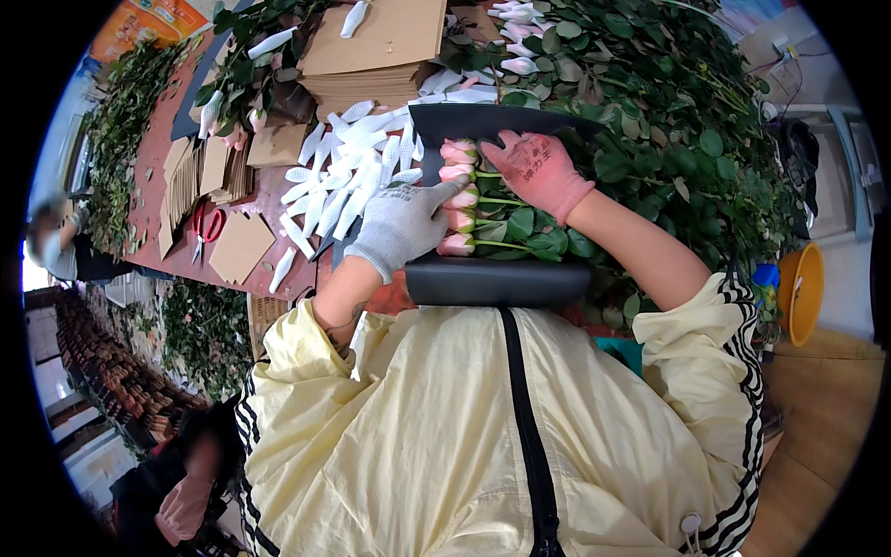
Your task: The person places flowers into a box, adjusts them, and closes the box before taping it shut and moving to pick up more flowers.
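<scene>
Two gloved hands at work over dark tray (492,278) at table (167,121) edge, against person's chest. Pink rosebuds (459,195) stacked in column inside tray, stems running right. Left hand (401,226), grey glove, index finger extended, pressing bud heads level. Right hand (535,170), pink glove, fingers spread, flat on stems. Advice: keep heads flush against tray wall, press lightly, avoid bruising petals. White net sleeves (343,176) just left.

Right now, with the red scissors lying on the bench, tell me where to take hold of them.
Grip the red scissors by the looped handles, the upper end. The blades point down toward the bench edge. Come from above: they lie flat, with cardboard sheets close on the right, so a sideways reach looks cramped.
</scene>
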